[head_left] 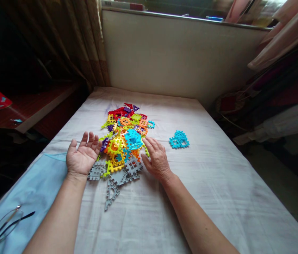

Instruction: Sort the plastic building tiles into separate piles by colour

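A heap of interlocking plastic building tiles in red, purple, orange, yellow, green, blue and grey lies between my hands. At its left edge my left hand is turned palm up, fingers apart, holding nothing. My right hand is palm down at the right edge, with its fingertips close to the blue tiles; I cannot tell whether they touch. Grey tiles, one of them triangular, lie on the near side. Apart from the heap, to the right, is a small group of blue tiles.
A pale sheet covers the surface. Eyeglasses rest on a light blue cloth at the left. Beyond are a brown curtain, a low wall, hanging clothes and a reddish wooden table.
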`<state>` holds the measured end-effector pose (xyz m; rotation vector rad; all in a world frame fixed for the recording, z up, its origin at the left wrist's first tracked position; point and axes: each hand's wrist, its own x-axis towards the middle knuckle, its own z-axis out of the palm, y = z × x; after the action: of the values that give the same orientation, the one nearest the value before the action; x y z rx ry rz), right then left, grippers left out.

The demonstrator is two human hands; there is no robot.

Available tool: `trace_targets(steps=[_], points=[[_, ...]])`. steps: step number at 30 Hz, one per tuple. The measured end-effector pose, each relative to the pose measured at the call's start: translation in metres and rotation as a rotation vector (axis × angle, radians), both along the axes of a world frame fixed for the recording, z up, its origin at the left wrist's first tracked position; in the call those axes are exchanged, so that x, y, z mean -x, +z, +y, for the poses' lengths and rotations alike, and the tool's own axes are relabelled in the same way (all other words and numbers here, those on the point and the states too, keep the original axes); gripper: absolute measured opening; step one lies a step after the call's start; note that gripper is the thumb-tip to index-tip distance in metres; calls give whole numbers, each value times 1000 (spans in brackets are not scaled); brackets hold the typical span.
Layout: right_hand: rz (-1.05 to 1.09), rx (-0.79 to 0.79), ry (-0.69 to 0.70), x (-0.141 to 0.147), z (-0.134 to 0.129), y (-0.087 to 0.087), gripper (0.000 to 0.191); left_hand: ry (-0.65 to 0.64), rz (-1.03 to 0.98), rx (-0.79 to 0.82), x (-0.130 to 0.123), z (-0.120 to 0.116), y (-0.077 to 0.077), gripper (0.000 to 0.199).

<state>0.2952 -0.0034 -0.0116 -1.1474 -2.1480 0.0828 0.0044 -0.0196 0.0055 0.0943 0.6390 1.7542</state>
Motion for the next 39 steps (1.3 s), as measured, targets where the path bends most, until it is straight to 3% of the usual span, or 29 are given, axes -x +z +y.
trace_targets(steps=[3,9,14,17,20,26,29,34,39], points=[[-10,36,46,4,-3,0,49,-7,-3,-15,1,0,-1,37],[51,59,27,1,0,3,24,1,-1,-5,0,0,0,36],[202,-20,47,-13,7,10,23,-2,14,0,0,0,0,35],[328,18,22,-20,9,18,24,-3,26,1,-1,-1,1,35],[508,175,9,-19,8,24,23,12,17,15,-4,-1,4,35],[940,713,33,-12,11,25,39,10,16,9,-4,-1,5,35],[1009,794,-24,-14,14,28,47,1,18,-1,-2,-1,2,34],[869,717,-32,-23,16,28,40,-1,10,-2,-2,-1,2,34],[452,533,-307,-45,24,15,26,10,10,10,-3,-1,4,36]])
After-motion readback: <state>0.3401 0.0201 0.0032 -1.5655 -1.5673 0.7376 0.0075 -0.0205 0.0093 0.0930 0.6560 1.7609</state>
